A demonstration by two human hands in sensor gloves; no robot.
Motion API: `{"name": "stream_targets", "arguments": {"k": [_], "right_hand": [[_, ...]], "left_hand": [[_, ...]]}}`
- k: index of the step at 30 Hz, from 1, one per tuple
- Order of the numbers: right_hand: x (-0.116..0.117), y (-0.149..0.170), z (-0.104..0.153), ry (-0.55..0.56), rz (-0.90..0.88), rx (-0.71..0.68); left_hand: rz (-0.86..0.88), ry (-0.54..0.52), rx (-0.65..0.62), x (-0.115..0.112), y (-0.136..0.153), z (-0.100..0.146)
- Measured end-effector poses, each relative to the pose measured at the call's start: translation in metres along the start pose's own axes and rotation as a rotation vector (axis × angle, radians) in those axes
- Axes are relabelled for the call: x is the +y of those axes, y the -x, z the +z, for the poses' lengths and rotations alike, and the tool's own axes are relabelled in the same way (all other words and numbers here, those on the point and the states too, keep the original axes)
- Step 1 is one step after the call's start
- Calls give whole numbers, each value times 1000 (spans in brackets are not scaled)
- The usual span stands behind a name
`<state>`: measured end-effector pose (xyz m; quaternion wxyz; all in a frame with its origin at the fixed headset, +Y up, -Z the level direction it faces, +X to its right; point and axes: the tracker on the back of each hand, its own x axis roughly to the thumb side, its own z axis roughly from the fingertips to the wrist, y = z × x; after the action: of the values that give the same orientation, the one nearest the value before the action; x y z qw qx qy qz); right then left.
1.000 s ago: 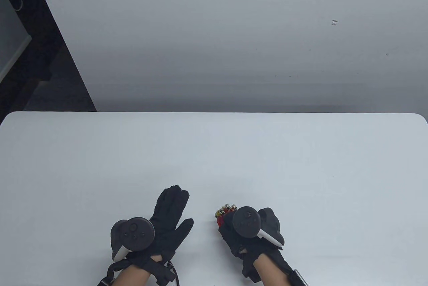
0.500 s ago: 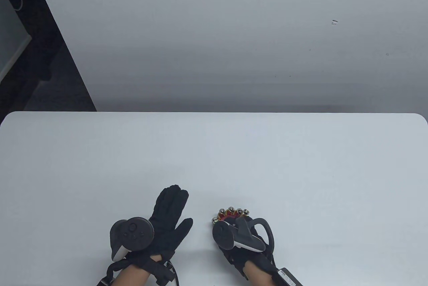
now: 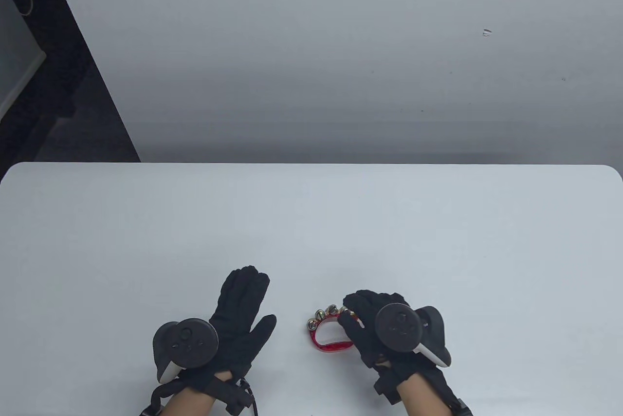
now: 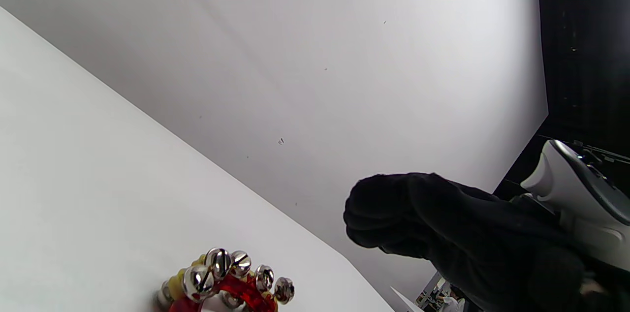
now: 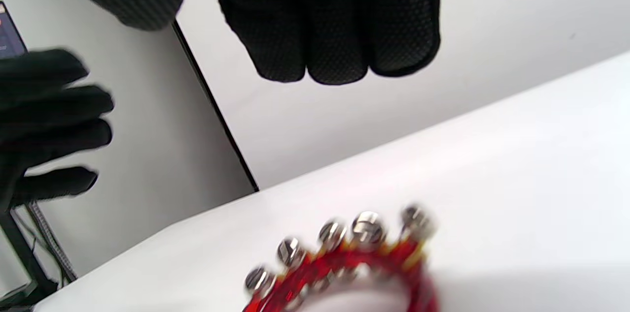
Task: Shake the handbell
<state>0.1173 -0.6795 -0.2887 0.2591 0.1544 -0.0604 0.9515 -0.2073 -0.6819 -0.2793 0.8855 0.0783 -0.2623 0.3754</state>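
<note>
The handbell (image 3: 327,340) is a red ring with several silver jingle bells. It lies on the white table (image 3: 311,221) near the front edge, between my hands. My right hand (image 3: 357,311) hovers over its right side with the fingers spread and holds nothing. In the right wrist view the fingers (image 5: 325,31) hang open above the handbell (image 5: 344,258). My left hand (image 3: 243,299) lies flat and open on the table, left of the bell. The left wrist view shows the handbell (image 4: 226,282) on the table with the right hand (image 4: 443,223) above it.
A grey wall (image 3: 340,46) stands behind the table's far edge. A dark gap (image 3: 58,95) runs at the far left. My left hand also shows in the right wrist view (image 5: 44,115).
My right hand gripped the handbell and turned at the wrist; now it has let go, the bell lies on the table, and the hand has shifted right. The left hand barely moved.
</note>
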Motion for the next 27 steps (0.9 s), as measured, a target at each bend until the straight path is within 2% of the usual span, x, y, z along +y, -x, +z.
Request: {"name": "stream_targets", "arguments": {"k": [4,8,11,14,19,27], "right_hand": [[-16,10,3,5,41,18],[-3,28,10,-19,111,42],[5,35,10,-121,152,68],[5,37,9,-77,191,54],[6,42,9,-85,210,73],[8,45,8,-108,179,81]], "left_hand": [[-25,-14,-15,4,-5,3],[-27,22,-40,5,-2,5],[-48,48,-19,2,1,6],[-78,64,-2,0,2,7],[-151,84,67,-2,8,7],[-197,89,106,-4,17,6]]}}
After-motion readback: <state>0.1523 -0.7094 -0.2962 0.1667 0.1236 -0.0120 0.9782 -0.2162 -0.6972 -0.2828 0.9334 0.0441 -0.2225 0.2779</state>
